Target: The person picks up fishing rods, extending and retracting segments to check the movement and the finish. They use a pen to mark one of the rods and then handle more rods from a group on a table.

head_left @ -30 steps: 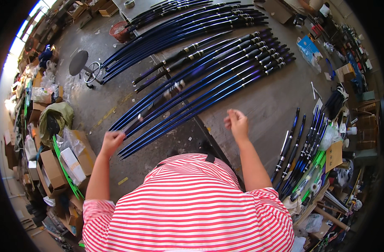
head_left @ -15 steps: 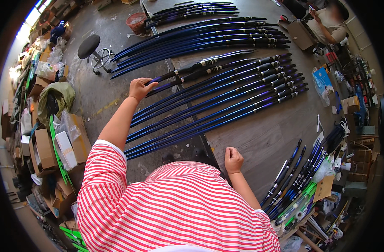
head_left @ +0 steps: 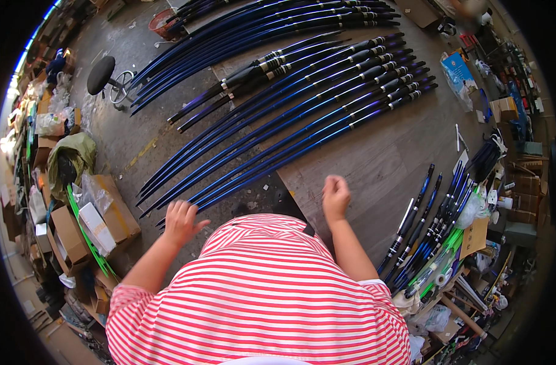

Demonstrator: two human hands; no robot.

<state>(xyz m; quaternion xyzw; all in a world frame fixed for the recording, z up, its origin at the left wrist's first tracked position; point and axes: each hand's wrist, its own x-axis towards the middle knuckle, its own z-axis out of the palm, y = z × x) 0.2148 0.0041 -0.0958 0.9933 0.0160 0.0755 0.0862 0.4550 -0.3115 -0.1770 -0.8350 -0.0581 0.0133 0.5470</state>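
Observation:
My left hand (head_left: 182, 223) is open, its fingers spread over the thin left ends of the nearest fishing rods (head_left: 290, 146). Whether it touches them I cannot tell. These long blue-black rods lie side by side, their thick dark handles toward the right. My right hand (head_left: 335, 198) hovers over the wood-look tabletop (head_left: 308, 173), fingers curled closed and slightly blurred; what they hold, if anything, is hidden. Just beyond the nearest rods lie two shorter, thicker rod bundles (head_left: 250, 74) with silver fittings. Another row of blue rods (head_left: 241, 45) is spread farther back.
At right stand more short rods (head_left: 439, 228) beside green tubes and plastic bags. A black stool (head_left: 101, 75) and a red basket (head_left: 162, 23) are at far left. Cardboard boxes (head_left: 71, 231) line the left side. A blue printed packet (head_left: 458, 71) lies at the right edge.
My left hand has let go of the thick rod bundle and come back toward me, opening over the nearer rods' thin ends. My right hand has risen slightly, still curled. The view has shifted.

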